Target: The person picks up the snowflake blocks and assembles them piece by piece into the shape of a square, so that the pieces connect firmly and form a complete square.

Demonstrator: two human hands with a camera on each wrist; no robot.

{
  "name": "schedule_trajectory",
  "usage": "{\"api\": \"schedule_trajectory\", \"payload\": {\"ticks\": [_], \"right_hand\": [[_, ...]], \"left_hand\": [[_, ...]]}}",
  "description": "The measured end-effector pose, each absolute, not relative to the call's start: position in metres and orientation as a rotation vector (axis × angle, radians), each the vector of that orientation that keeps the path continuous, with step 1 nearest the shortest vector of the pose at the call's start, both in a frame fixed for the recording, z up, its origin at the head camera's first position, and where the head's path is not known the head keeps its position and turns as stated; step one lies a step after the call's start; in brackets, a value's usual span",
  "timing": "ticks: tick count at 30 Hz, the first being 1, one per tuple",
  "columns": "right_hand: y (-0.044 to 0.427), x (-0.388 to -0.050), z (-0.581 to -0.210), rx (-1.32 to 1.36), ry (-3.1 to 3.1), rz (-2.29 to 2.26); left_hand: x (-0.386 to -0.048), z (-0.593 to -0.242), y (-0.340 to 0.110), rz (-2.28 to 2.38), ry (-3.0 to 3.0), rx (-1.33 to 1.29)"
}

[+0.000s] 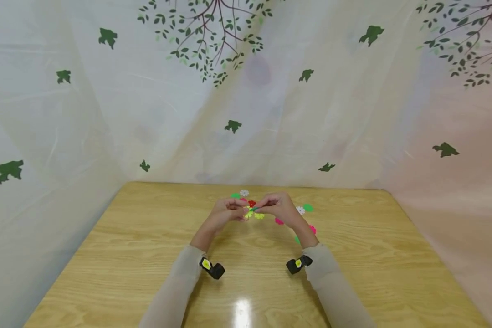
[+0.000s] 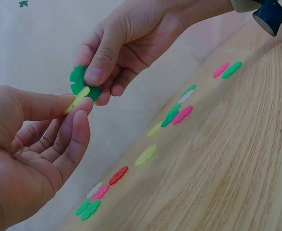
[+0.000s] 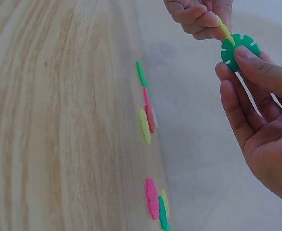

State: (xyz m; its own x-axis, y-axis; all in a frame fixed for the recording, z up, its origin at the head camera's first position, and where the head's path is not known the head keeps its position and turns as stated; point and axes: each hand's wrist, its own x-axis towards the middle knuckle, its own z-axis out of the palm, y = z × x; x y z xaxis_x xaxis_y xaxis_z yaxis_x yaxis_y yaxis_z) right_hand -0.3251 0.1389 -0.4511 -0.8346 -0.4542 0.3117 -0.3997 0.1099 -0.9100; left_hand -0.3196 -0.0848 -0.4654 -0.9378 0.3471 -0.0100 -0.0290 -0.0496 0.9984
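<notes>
Above the table, my left hand (image 1: 225, 212) pinches a yellow notched flower-shaped disc (image 2: 77, 100) between thumb and fingers. My right hand (image 1: 279, 208) pinches a green notched disc (image 3: 231, 58) of the same kind. The two discs meet at their edges, set at an angle to each other, and the yellow one's edge appears to sit at a notch of the green one. In the right wrist view the left hand (image 3: 203, 19) is partly cut off by the top edge. The fingertips hide parts of both discs.
More notched discs lie flat on the wooden table (image 1: 147, 255): a red one (image 2: 118, 175), a yellow one (image 2: 146, 156), a pink one (image 2: 183, 115), white and green ones. A pale cloth wall (image 1: 270, 136) with leaf prints stands behind the table's far edge.
</notes>
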Motion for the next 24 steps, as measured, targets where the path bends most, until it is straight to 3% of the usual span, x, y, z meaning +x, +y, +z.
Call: {"api": "schedule_trajectory", "payload": {"ticks": [24], "right_hand": [[0.127, -0.328, -0.462, -0.776, 2.38, -1.892]], "left_hand": [[-0.321, -0.468, -0.086, 2.076, 1.93, 0.237]]}}
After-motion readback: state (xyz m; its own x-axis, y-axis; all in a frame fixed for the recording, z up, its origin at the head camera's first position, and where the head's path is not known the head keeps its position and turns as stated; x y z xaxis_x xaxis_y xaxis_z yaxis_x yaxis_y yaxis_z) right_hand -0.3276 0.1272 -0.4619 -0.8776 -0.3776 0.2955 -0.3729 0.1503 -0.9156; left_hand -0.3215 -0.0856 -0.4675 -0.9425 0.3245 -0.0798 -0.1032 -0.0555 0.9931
